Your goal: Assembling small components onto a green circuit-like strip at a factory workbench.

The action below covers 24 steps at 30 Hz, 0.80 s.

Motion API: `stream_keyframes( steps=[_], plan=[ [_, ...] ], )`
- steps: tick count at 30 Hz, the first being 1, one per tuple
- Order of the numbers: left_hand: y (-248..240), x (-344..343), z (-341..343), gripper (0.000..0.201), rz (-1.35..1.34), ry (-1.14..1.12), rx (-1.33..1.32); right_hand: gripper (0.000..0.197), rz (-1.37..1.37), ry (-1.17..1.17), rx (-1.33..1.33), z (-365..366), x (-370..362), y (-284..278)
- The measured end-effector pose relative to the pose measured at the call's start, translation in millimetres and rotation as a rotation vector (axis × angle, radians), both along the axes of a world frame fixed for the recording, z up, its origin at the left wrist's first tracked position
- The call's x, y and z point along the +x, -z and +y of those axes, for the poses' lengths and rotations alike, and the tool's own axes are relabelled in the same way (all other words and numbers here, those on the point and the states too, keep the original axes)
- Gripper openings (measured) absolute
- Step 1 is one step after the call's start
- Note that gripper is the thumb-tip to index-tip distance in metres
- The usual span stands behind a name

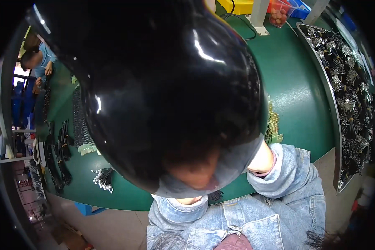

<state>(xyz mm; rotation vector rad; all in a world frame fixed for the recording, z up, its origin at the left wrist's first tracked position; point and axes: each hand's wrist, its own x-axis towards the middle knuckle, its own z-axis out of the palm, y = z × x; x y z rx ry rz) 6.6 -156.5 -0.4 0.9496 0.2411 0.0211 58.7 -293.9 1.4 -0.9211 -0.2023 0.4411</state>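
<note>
A large glossy black rounded object (171, 83) fills the middle of the head view and covers both of my hands. Below its lower edge shows my left wrist (189, 200), in a rolled denim cuff. At its right edge my right wrist (263, 160) reaches in under it. My fingers are hidden, so whatever they hold cannot be made out. Close to the object's right side stands a row of yellowish strips (273, 123). On its left lie a bundle of black leads with white tips (103, 179) and a row of dark leads with pale green ends (86, 148).
Several black cable bundles (58, 160) lie on the left of the green table (298, 83). A metal-rimmed tray (336, 137) heaped with black leads and shiny terminals stands at right. Far back are a clear tub (279, 14) and a post (258, 18). Another person (46, 58) works far left.
</note>
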Motion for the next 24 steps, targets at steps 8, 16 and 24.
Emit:
stream_keyframes(
  steps=[8, 16, 24],
  plan=[
    [16, 0, 7, 0.017, 0.020, -0.012, 0.009, 0.018, -0.010, -0.005, 0.111, 3, 1, 15],
    [10, -3, 12, 0.025, -0.152, 0.019, 0.137, 0.018, -0.080, 0.002, -0.019, -1, 0, 4],
    [11, -5, -5, 0.032, -0.211, -0.050, 0.551, 0.018, -0.259, 0.035, -0.119, -6, 1, 4]
  ],
)
